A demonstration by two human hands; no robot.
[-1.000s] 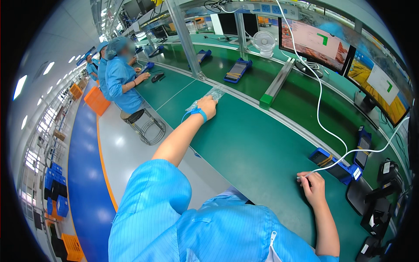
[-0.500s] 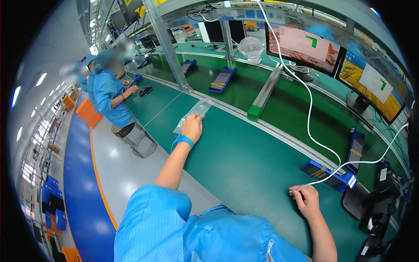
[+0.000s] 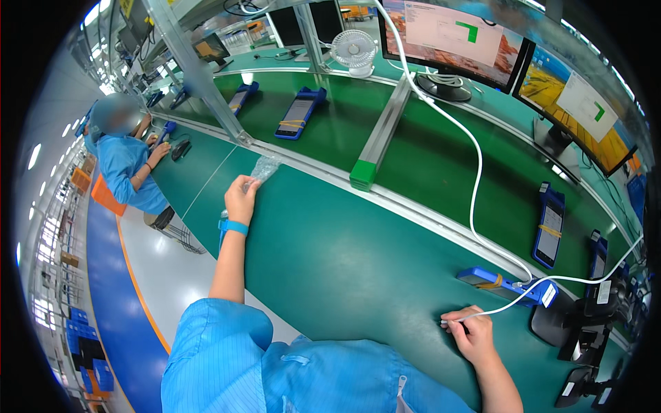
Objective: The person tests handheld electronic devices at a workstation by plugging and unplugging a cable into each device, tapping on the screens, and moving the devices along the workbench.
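Note:
My left hand is closed at the near end of a crumpled clear plastic bubble bag, on the green table by its far rail. A blue band circles that wrist. My right hand, low on the right, pinches the end of a white cable just over the tabletop; the fingers partly hide its plug. Just beyond this hand lies a blue handheld terminal with a yellow rubber band. A second white cable hangs from above and reaches that terminal.
Beyond the rail, banded blue terminals lie on a dark green strip, crossed by a metal bar with a green end block. Two monitors and a white fan stand behind. Black stands are at right; a co-worker sits left.
The whole view has shifted, so the table items appear further left. My left hand has drawn slightly back along the bubble bag. My right hand keeps its pinch on the cable.

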